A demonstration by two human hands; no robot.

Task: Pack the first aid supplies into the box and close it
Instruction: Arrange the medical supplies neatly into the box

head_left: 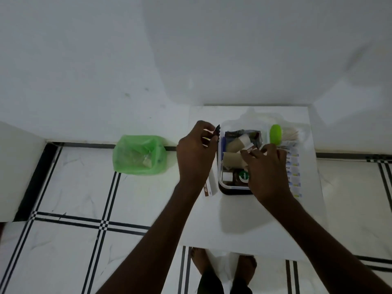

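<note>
A clear plastic box (220,166) stands on the white table (254,219). Inside it lie tan bandage rolls (233,159), a dark packet (235,133) and a brown Dettol bottle (241,177). My right hand (267,172) is over the box and pinches a small white and brown ointment tube (250,150) at its fingertips. My left hand (197,153) hovers just left of the box, its fingers closed on a small dark item (217,132) whose shape is unclear. A green-capped tub of cotton buds (275,134) and a strip of plasters (294,172) lie to the right of the box.
A white and brown carton (209,187) lies on the table under my left wrist. The box's clear lid (252,115) sits behind the box. A bin with a green bag (139,154) stands on the tiled floor to the left, against the wall.
</note>
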